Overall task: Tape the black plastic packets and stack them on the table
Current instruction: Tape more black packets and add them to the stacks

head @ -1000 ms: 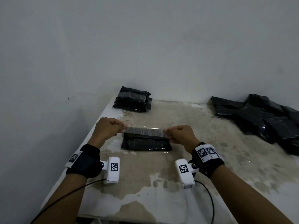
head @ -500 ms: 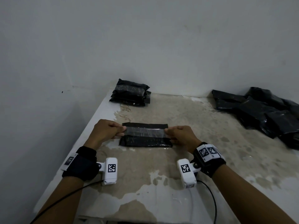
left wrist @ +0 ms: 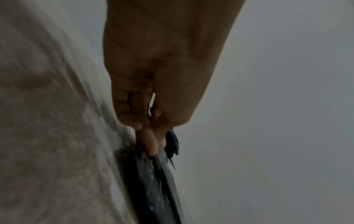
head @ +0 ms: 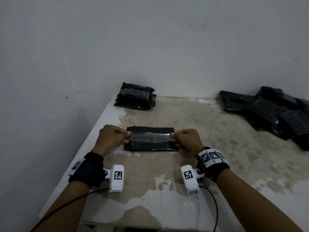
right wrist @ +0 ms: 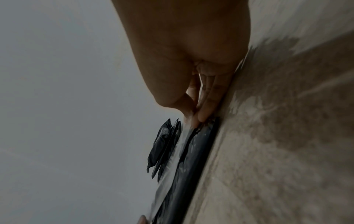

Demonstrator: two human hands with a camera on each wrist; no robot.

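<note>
— Holding what?
— Pinching tape [head: 150, 136] at both ends, left hand [head: 111, 136] and right hand [head: 187, 139].
— Lying where?
— Stretching sideways just over the packet [head: 151, 145] on the table [head: 167, 181], running along its long side.

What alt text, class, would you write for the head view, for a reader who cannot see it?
Two hands, left hand and right hand, pinch the ends of a clear tape strip stretched over a black plastic packet on a stained table. Stacked packets sit far left; a loose pile lies right.
</note>
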